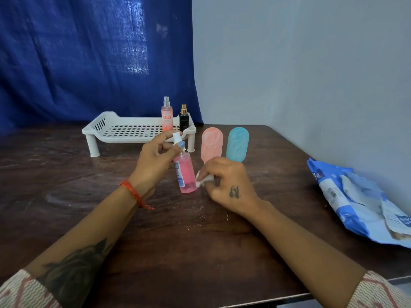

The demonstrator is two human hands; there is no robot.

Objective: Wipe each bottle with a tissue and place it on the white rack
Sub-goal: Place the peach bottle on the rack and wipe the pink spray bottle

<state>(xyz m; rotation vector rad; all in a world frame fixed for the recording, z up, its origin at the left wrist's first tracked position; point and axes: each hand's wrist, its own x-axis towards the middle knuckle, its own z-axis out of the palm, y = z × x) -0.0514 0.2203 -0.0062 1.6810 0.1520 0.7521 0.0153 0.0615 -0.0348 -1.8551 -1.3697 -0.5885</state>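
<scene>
Two bottles point(167, 115) stand on the white rack point(133, 130); before it, left hand point(155, 161) grips the pink bottle point(185, 174), right hand point(226, 183) fingers pinch the tissue point(202, 180) against it; two bottles point(224, 144) beside the rack wait.

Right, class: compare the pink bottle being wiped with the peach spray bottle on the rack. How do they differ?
The pink bottle stands tilted on the table, held at its white top by the left hand; the peach spray bottle stands upright on the white rack, untouched. The pink bottle's top is white, the peach one's silver. Both hold pinkish liquid.
</scene>
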